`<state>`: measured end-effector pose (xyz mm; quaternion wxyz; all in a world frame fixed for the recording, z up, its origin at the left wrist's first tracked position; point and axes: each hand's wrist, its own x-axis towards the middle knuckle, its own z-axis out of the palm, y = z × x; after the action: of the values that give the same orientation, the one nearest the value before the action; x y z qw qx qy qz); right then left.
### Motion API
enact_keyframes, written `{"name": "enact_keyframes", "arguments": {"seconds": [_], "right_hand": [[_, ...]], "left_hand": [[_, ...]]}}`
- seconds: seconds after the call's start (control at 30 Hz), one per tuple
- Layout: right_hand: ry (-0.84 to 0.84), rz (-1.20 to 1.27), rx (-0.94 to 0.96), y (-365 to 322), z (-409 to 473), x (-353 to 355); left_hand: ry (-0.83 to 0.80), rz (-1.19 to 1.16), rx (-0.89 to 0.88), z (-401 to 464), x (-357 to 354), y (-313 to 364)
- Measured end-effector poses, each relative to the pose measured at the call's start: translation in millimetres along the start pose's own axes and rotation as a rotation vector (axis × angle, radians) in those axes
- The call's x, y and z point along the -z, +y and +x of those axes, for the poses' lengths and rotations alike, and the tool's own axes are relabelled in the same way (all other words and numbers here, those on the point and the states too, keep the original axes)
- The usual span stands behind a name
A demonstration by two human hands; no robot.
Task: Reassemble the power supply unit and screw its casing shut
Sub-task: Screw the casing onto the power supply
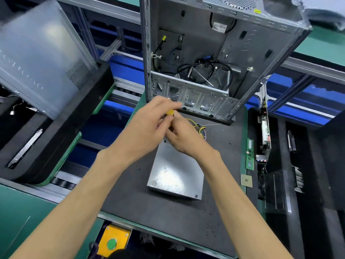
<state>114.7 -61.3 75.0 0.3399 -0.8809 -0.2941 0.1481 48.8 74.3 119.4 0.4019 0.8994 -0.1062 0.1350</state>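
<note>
Power supply unit (175, 171) flat on dark worktop (141, 200), both hands at its far corner — left hand (149, 126) fingers clamped on yellow-capped screwdriver (170, 112), right hand (183, 136) fingers closed low on the tool's shaft

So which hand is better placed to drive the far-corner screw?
Probably the left hand: it grips the yellow-handled screwdriver from above. The right hand sits lower, apparently steadying the shaft over the power supply casing.

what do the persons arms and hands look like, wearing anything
Both arms are bare from the bottom edge of the view to the fingers: no sleeves, gloves, watch, wrist strap or rings show. The left hand and the right hand are slightly motion-blurred, so fine detail such as the nails cannot be made out. No markings are visible on either forearm.
</note>
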Motion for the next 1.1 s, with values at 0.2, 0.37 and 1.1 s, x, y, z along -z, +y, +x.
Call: {"name": "enact_keyframes", "arguments": {"seconds": [0.2,0.37,1.1], "right_hand": [[0.084,0.03,0.009,10.9,-7.3,-9.0],[0.096,0.083,-0.06,29.6,-17.3,-31.1],[0.346,0.254,-0.027,52.7,-23.6,-62.0]], "left_hand": [[-0.132,0.226,0.113,15.5,10.4,19.3],[-0.108,0.401,0.287,29.7,6.9,31.4],[-0.221,0.631,0.256,26.7,2.1,38.5]]}}
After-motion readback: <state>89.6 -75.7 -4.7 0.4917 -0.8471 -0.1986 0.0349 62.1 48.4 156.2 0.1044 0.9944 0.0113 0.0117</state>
